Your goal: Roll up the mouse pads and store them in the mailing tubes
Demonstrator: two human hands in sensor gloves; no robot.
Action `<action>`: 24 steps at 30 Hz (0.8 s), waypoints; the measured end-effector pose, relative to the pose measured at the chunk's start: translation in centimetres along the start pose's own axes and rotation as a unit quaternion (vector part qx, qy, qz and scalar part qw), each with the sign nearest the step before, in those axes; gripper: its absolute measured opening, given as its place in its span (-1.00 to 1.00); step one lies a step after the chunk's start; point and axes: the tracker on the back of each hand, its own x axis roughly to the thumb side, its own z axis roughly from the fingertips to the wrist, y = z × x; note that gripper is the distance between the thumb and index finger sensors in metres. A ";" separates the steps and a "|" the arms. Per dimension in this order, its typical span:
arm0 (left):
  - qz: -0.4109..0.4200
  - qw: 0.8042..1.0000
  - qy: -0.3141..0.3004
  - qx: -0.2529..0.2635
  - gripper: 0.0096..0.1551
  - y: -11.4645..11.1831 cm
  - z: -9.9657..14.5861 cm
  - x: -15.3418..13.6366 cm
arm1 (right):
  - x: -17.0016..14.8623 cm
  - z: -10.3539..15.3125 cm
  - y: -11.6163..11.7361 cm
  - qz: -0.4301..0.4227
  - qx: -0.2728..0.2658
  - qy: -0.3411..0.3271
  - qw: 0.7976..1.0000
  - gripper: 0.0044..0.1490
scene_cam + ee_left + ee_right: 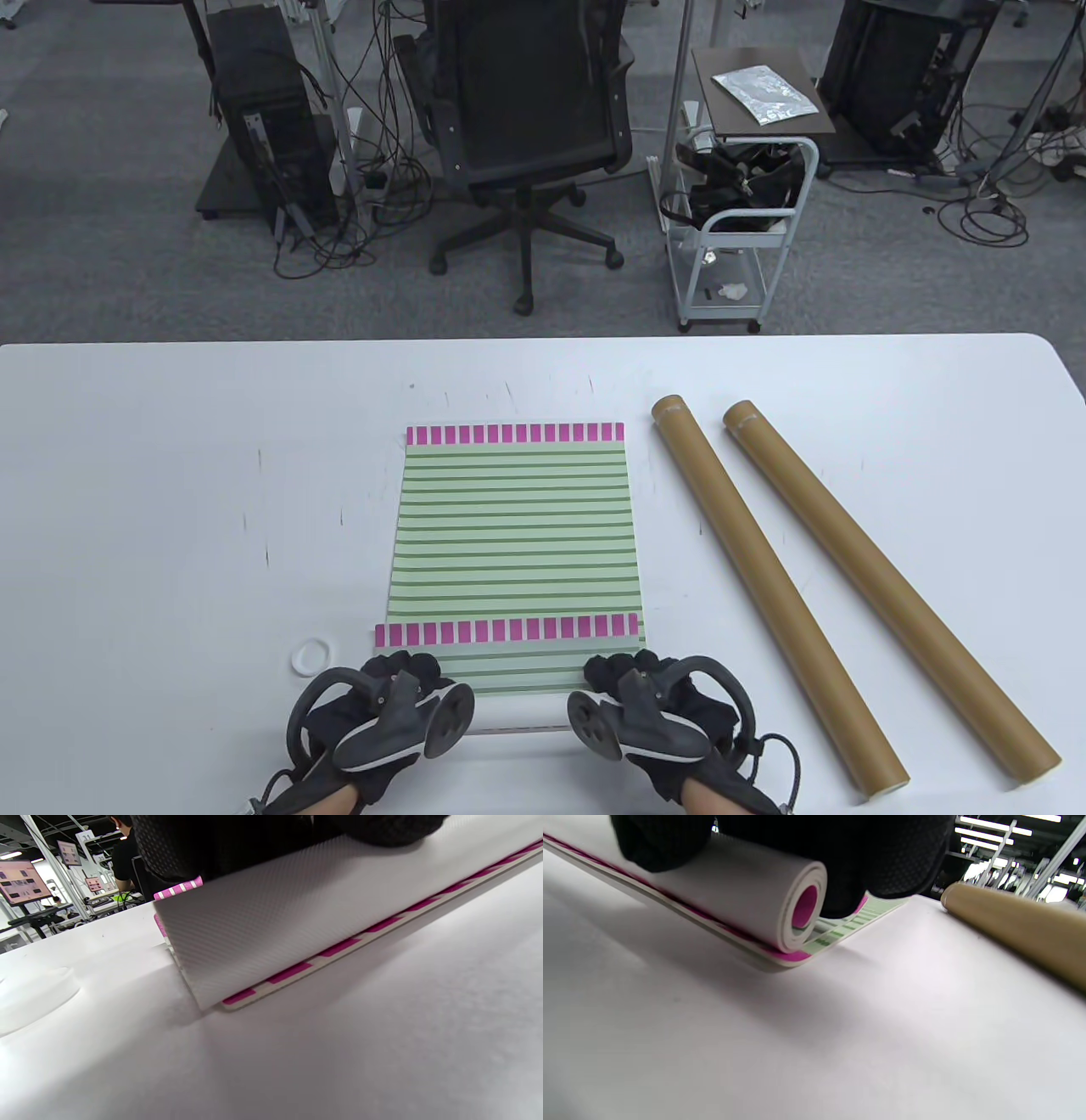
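My left hand (373, 722) and right hand (657, 722) curl over the near end of the mouse pad (513, 535), each gripping the small roll (763, 904) started there. The roll's axis runs left-right; the flat pad stretches straight away from me. Two tubes (764, 586) lie to its right, nearer my right hand.

The trackers hide most of both hands, and the fingers (399, 666) cover the near corners of the pad (515, 543). In the wrist views the fingers (891, 861) are cut off at the top. The tube (1018, 925) runs off right.
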 end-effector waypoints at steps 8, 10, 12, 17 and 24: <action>-0.018 0.999 -0.009 0.027 -0.30 0.1 0.9 -0.2 | -0.2 -0.8 0.2 -0.019 0.014 0.024 0.999 -0.30; -0.031 0.999 -0.002 0.035 -0.33 0.0 0.8 0.2 | -0.4 -0.8 0.3 -0.029 0.013 0.028 0.999 -0.30; -0.035 0.999 0.004 0.035 -0.36 0.0 0.6 0.3 | -0.5 -0.5 0.5 -0.030 0.000 0.028 0.999 -0.28; -0.004 1.000 0.016 0.022 -0.39 -0.1 0.4 -0.3 | -0.3 0.3 0.2 -0.013 -0.030 0.020 0.999 -0.25; 0.016 1.000 0.020 0.012 -0.34 -0.6 0.0 -0.9 | -0.3 -0.1 0.4 -0.004 -0.023 0.025 0.999 -0.31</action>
